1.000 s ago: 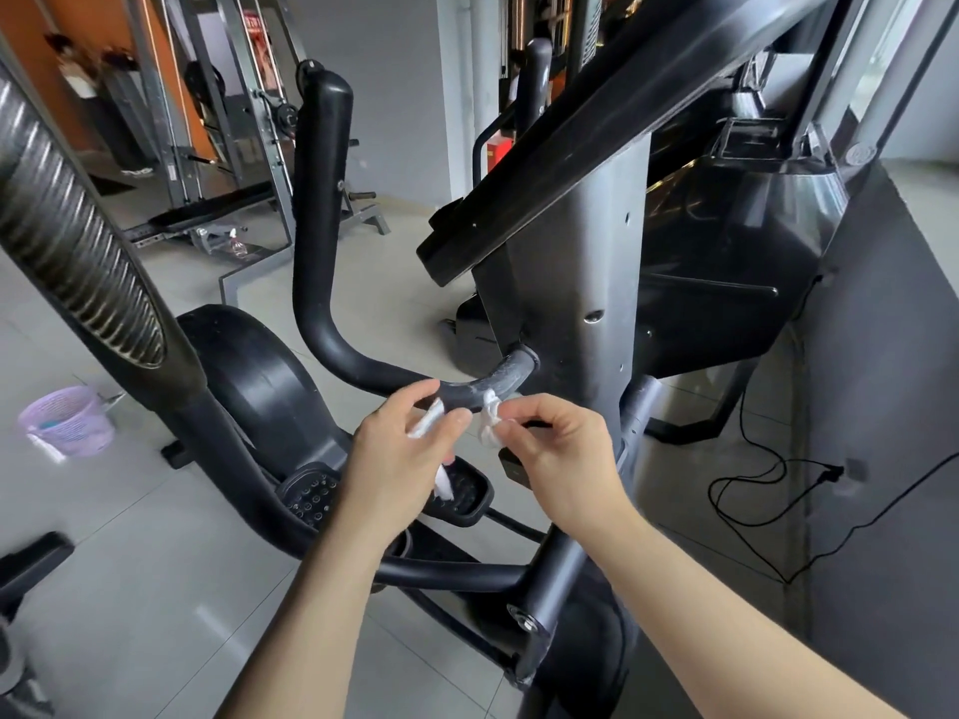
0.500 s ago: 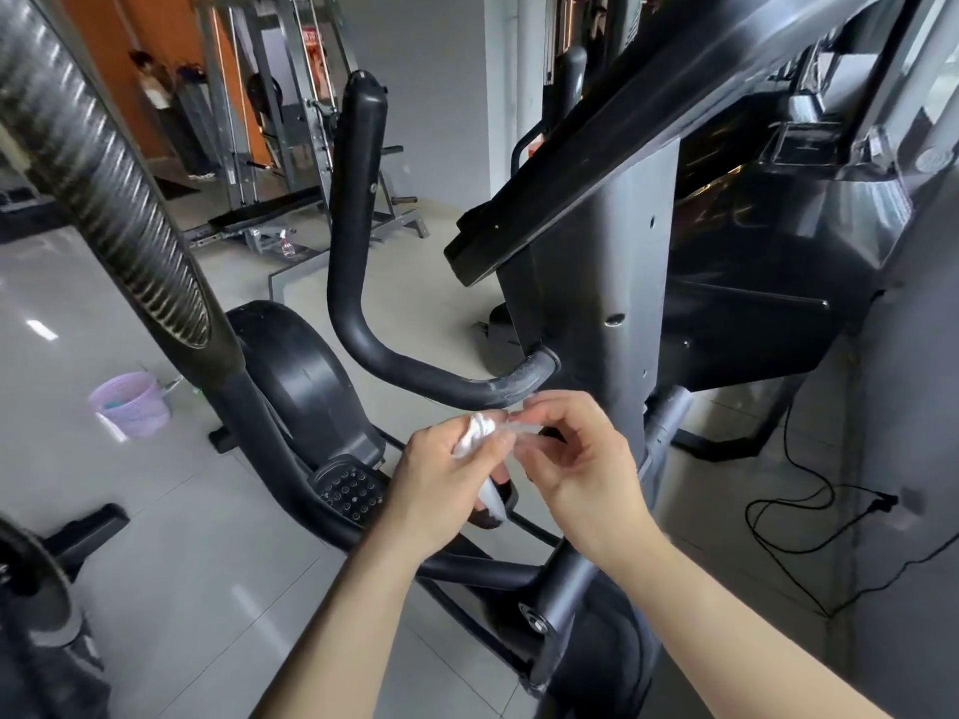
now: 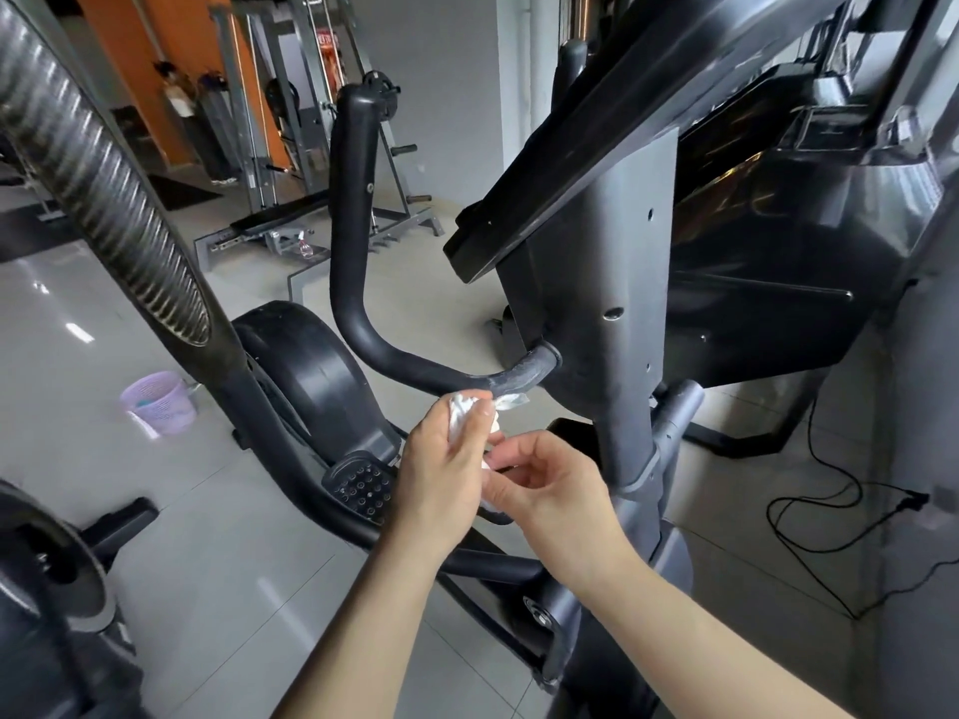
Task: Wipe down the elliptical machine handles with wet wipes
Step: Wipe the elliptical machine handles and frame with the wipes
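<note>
1. Gripping the crumpled white wet wipe [image 3: 469, 415], your left hand [image 3: 441, 474] has its fingers [image 3: 485, 412] curled round the wad, just under the low bend of the black handle [image 3: 363, 282].
2. A loose corner of the wipe sticks out to the right, right beneath the scuffed end of the handle where it joins the grey column [image 3: 617, 303]; you cannot tell whether it touches the bar.
3. Your right hand [image 3: 555, 490] sits just beside and below the left, fingers curled, with thumb and forefinger pinching the wipe's lower tail between the two hands.
4. The handle rises from that bend steeply upward to a rounded tip.
5. Below your hands lies a studded black pedal [image 3: 358, 485], and behind it the round black flywheel cover [image 3: 306, 365].
6. A thick ribbed bar [image 3: 104, 199] slants across the left of the view, close to the camera.
7. A lilac basket [image 3: 161, 402] stands on the tiled floor [image 3: 233, 589] to the left, and a black cable [image 3: 830, 516] loops over the floor to the right.
</note>
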The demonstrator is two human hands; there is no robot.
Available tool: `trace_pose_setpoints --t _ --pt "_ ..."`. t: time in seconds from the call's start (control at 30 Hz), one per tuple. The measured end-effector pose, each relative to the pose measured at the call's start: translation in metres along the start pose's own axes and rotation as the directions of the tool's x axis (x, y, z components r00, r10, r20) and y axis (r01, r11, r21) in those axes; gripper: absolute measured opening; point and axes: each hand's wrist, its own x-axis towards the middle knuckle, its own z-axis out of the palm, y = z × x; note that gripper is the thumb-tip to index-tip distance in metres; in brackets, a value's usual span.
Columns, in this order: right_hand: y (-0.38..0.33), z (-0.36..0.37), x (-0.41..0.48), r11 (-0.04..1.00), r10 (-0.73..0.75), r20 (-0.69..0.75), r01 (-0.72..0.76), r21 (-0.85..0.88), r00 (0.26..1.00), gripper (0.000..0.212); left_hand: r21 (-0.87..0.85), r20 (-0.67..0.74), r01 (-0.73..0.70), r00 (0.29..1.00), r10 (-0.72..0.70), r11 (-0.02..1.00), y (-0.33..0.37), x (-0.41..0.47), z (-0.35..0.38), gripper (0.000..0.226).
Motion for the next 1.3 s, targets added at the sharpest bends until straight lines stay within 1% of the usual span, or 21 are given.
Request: trace_pose_setpoints --t 0.07,0.13,0.2,0.27,0.33,0.43,0.47,0.53,0.63,0.73,0.77,0.8,0.87,0.9,0.93,1.0,1.07,1.13,1.2,1.27,1.3 --pt "0.003 -0.002 0.0 0.994 -0.024 0.027 0.027 -0.108 0.999 0.013 0.069 0.002 -0.016 1.0 0.016 0.997 -0.001 -0.001 0.0 0.018" --pt "0.003 -0.004 0.001 0.99 -0.046 0.068 0.055 -0.13 0.997 0.008 0.106 -0.03 -0.016 0.999 0.019 0.994 -0.003 0.001 -0.001 0.02" --pt "0.002 -0.005 0.001 0.995 -0.046 0.092 0.053 -0.083 0.995 0.009 0.089 -0.1 0.008 0.995 0.001 0.996 -0.007 0.007 -0.005 0.024" --pt "-0.003 -0.009 0.0 0.999 -0.037 0.114 0.038 -0.015 0.993 0.006 0.029 -0.164 0.043 0.986 -0.038 0.999 -0.008 0.014 -0.011 0.032" --pt "-0.006 -0.015 0.002 1.0 -0.013 0.137 0.011 0.016 0.991 0.003 0.032 -0.192 0.071 0.979 -0.063 0.997 -0.005 0.019 -0.018 0.04" --pt "-0.009 -0.024 0.008 1.0 0.011 0.089 -0.011 0.005 0.996 0.018 0.078 -0.197 0.089 0.978 -0.073 0.993 0.002 0.024 -0.026 0.054" --pt "-0.011 -0.026 0.01 1.0 0.018 0.063 -0.018 0.01 0.998 0.02 0.101 -0.194 0.091 0.979 -0.07 0.991 0.003 0.026 -0.028 0.057" --pt "-0.016 -0.03 0.016 0.999 0.023 0.009 -0.024 0.032 1.0 0.021 0.121 -0.184 0.08 0.981 -0.057 0.989 0.0 0.033 -0.032 0.05" --pt "-0.023 -0.035 0.027 0.998 0.033 -0.059 -0.029 0.063 0.998 0.023 0.112 -0.154 0.046 0.988 -0.029 0.993 -0.007 0.045 -0.035 0.018" --pt "-0.033 -0.038 0.044 0.995 0.051 -0.129 -0.04 0.089 0.99 0.019 0.193 -0.127 -0.025 0.991 0.05 0.981 -0.013 0.056 -0.038 0.027" --pt "-0.038 -0.038 0.051 0.998 0.021 -0.17 -0.012 0.056 0.985 0.021 0.222 -0.121 -0.058 0.989 0.087 0.973 -0.014 0.059 -0.038 0.027" --pt "-0.042 -0.038 0.058 0.999 -0.034 -0.214 0.03 -0.021 0.976 0.021 0.258 -0.114 -0.096 0.985 0.129 0.961 -0.014 0.063 -0.038 0.027" --pt "-0.05 -0.037 0.071 0.964 -0.186 -0.274 0.121 -0.237 0.944 0.016 0.35 -0.083 -0.162 0.976 0.203 0.923 -0.017 0.07 -0.038 0.028" --pt "-0.054 -0.034 0.076 0.924 -0.269 -0.27 0.17 -0.341 0.924 0.015 0.396 -0.059 -0.183 0.973 0.224 0.9 -0.018 0.072 -0.038 0.029" --pt "-0.056 -0.028 0.082 0.874 -0.351 -0.24 0.224 -0.431 0.905 0.014 0.434 -0.034 -0.207 0.969 0.245 0.877 -0.02 0.074 -0.038 0.029" --pt "-0.053 -0.017 0.095 0.731 -0.493 -0.131 0.329 -0.598 0.86 0.014 0.476 0.0 -0.25 0.959 0.285 0.843 -0.025 0.076 -0.038 0.028" --pt "-0.04 -0.005 0.108 0.573 -0.561 0.024 0.409 -0.71 0.827 0.013 0.502 -0.001 -0.245 0.959 0.283 0.83 -0.025 0.074 -0.038 0.027" --pt "-0.023 0.003 0.114 0.478 -0.552 0.154 0.463 -0.747 0.819 0.011 0.515 -0.008 -0.24 0.959 0.285 0.823 -0.026 0.073 -0.037 0.027" --pt "-0.014 0.004 0.111 0.446 -0.509 0.269 0.518 -0.73 0.818 0.008 0.498 -0.017 -0.258 0.952 0.306 0.828 -0.025 0.073 -0.035 0.027" --pt "-0.011 -0.004 0.107 0.392 -0.437 0.389 0.562 -0.729 0.811 0.026 0.469 -0.033 -0.265 0.948 0.316 0.843 -0.025 0.075 -0.035 0.026" --pt "-0.011 -0.009 0.107 0.354 -0.41 0.435 0.579 -0.734 0.802 0.031 0.455 -0.043 -0.257 0.95 0.309 0.852 -0.025 0.075 -0.034 0.026"
